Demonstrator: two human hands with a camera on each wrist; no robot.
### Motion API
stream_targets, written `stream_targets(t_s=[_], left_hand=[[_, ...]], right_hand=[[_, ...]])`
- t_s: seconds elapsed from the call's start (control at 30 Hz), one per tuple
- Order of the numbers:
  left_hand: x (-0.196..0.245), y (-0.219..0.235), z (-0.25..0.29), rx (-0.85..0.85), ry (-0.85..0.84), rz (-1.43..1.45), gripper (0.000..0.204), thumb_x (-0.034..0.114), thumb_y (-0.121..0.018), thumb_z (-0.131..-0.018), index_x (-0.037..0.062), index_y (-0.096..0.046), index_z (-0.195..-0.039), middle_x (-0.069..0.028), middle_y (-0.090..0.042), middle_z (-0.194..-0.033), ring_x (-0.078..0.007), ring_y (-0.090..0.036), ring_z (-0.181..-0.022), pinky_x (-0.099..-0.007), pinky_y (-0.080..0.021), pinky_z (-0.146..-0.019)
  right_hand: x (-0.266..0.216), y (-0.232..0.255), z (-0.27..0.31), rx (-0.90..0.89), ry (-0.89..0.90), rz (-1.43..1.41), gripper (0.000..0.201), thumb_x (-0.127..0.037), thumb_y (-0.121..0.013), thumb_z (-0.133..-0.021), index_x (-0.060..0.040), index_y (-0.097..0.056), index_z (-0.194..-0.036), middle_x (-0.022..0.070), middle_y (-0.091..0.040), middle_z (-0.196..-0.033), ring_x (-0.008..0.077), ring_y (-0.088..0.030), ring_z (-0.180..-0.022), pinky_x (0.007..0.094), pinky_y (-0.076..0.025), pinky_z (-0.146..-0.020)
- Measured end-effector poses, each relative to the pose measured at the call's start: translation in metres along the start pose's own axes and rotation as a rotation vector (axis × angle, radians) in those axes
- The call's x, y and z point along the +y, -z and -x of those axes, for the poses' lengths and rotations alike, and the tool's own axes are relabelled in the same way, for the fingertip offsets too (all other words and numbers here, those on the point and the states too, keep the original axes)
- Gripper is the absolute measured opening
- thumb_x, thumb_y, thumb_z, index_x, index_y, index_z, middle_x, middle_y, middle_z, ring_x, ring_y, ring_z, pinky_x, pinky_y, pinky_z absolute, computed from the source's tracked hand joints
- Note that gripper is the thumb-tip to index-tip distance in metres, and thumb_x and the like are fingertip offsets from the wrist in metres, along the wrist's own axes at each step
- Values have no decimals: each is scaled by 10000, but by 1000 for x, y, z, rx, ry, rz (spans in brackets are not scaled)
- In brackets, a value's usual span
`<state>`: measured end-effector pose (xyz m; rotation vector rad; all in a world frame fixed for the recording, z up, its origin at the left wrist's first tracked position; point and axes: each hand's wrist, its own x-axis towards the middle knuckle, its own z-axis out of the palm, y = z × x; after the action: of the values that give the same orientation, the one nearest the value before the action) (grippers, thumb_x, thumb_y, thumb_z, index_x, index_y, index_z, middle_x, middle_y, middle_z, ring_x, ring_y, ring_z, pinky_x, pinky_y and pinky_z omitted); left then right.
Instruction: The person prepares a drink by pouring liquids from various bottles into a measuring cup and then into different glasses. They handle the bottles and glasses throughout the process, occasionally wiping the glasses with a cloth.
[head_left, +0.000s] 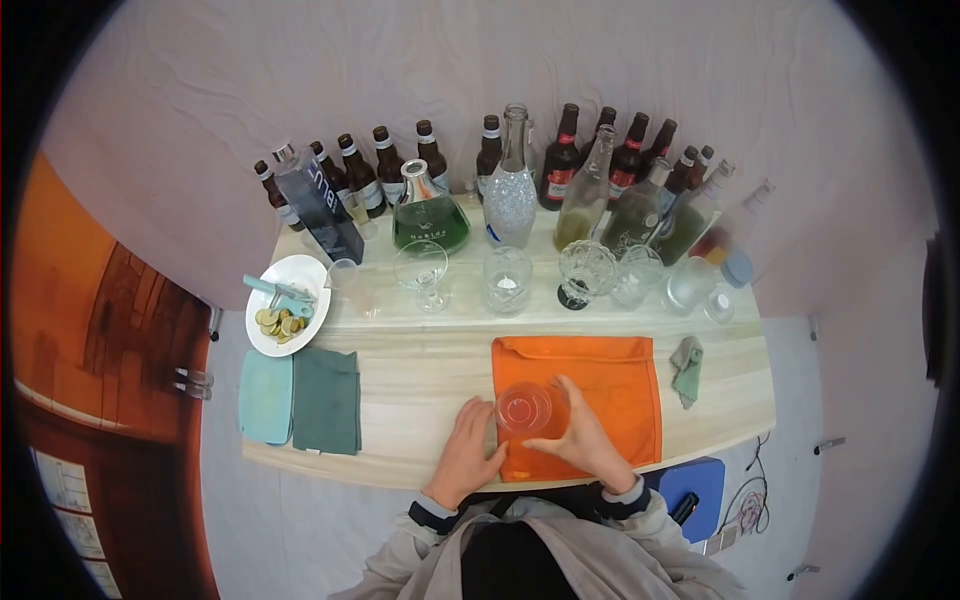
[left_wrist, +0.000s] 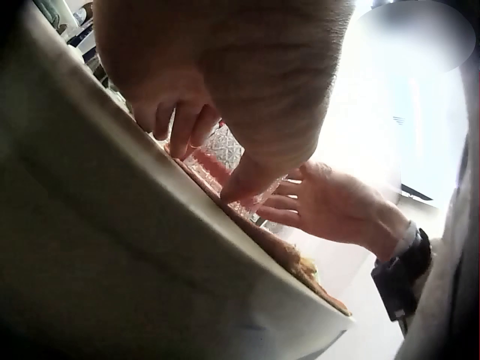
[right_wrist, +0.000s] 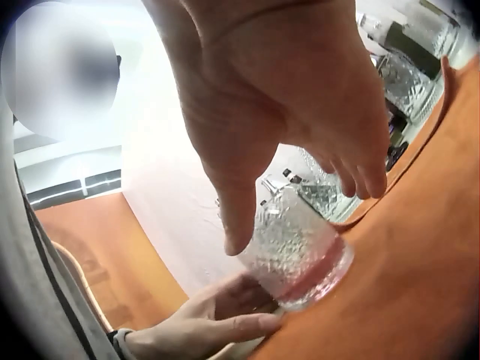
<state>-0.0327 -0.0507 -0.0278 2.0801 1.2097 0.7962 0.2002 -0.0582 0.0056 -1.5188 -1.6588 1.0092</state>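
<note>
A clear textured glass (head_left: 523,408) with a little pinkish-red liquid in its bottom stands upright on an orange cloth (head_left: 605,375). To its left, my left hand (head_left: 464,448) rests low at the cloth's edge, its fingers extended beside the glass. My right hand (head_left: 583,436) is at the glass's right side, thumb and fingers spread apart with a gap around it. In the right wrist view the right thumb (right_wrist: 238,217) overlaps the glass wall, while the other fingers point down past it. The liquid (right_wrist: 315,274) shows as a thin band at the base.
Several empty glasses (head_left: 507,280) line the table behind the cloth, with bottles and a green decanter (head_left: 430,225) further back. At left are a white plate (head_left: 305,345) with sliced fruit and tongs, and folded cloths (head_left: 327,400). A green rag (head_left: 686,372) lies at right.
</note>
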Motion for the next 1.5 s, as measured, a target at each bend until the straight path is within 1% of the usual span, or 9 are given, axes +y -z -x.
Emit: stream_targets(t_s=[0.13,0.2,0.37,0.57,0.7,0.77,0.87,1.07,1.5], left_hand=[[-3,-4,7,43,-50,-51,597,130,-777,-858,-30,-521,-1372,-262,-507,-1425,-462,-419,-1433,-500,-394,-1186],[0,-3,10,58,-45,-59,506,119,-772,-859,-35,-574,-1299,-262,-511,-1417,-468,-424,-1427,-510,-407,-1173],[1,5,20,20,-91,-116,412,108,-756,-868,-32,-613,-1228,-266,-510,-1401,-478,-441,-1397,-527,-426,-1144],[-1,9,41,7,-65,-193,343,91,-737,-870,-26,-627,-1174,-248,-536,-1327,-475,-476,-1346,-551,-445,-1102],[-3,5,41,49,-101,-213,295,44,-703,-857,-25,-627,-1133,-241,-567,-1283,-489,-522,-1298,-545,-467,-1076],[-1,4,39,71,-95,-218,285,52,-703,-855,-23,-628,-1120,-234,-574,-1255,-480,-535,-1280,-548,-473,-1067],[-2,3,41,91,-95,-246,288,52,-705,-843,-21,-634,-1112,-234,-582,-1245,-479,-549,-1267,-541,-488,-1050],[-3,-1,42,119,-70,-261,289,55,-710,-831,-15,-643,-1103,-233,-591,-1241,-480,-564,-1247,-534,-501,-1030],[-4,-2,41,117,-84,-271,301,49,-715,-815,-12,-644,-1100,-226,-587,-1240,-476,-561,-1240,-533,-498,-1023]], right_hand=[[-11,-21,-11,49,-11,-44,1045,-275,-975,-712,48,-375,-1505,255,-538,-1456,363,-538,-1377,415,-438,-1155],[-12,-25,-10,93,30,-24,906,-211,-965,-704,16,-471,-1428,211,-614,-1364,335,-622,-1274,408,-504,-1077],[-13,-3,5,247,-33,-32,815,-178,-958,-698,-7,-528,-1369,171,-655,-1302,291,-662,-1210,386,-530,-1029],[6,105,25,538,-31,52,757,-205,-962,-704,-12,-561,-1316,148,-687,-1230,241,-686,-1141,361,-548,-984],[55,200,15,776,-148,170,770,-173,-959,-674,20,-560,-1304,160,-686,-1229,238,-680,-1143,366,-535,-998],[107,246,2,864,-66,158,829,-203,-961,-659,51,-545,-1329,187,-683,-1240,253,-673,-1163,369,-528,-1014],[136,286,-24,954,-164,249,846,-244,-954,-665,67,-550,-1340,197,-680,-1261,274,-669,-1174,371,-519,-1029],[172,315,-58,960,-294,292,799,-299,-931,-679,68,-589,-1301,200,-680,-1255,295,-665,-1173,378,-508,-1035],[196,327,-64,877,-286,260,801,-320,-898,-760,41,-532,-1374,198,-652,-1299,292,-631,-1222,383,-490,-1051]])
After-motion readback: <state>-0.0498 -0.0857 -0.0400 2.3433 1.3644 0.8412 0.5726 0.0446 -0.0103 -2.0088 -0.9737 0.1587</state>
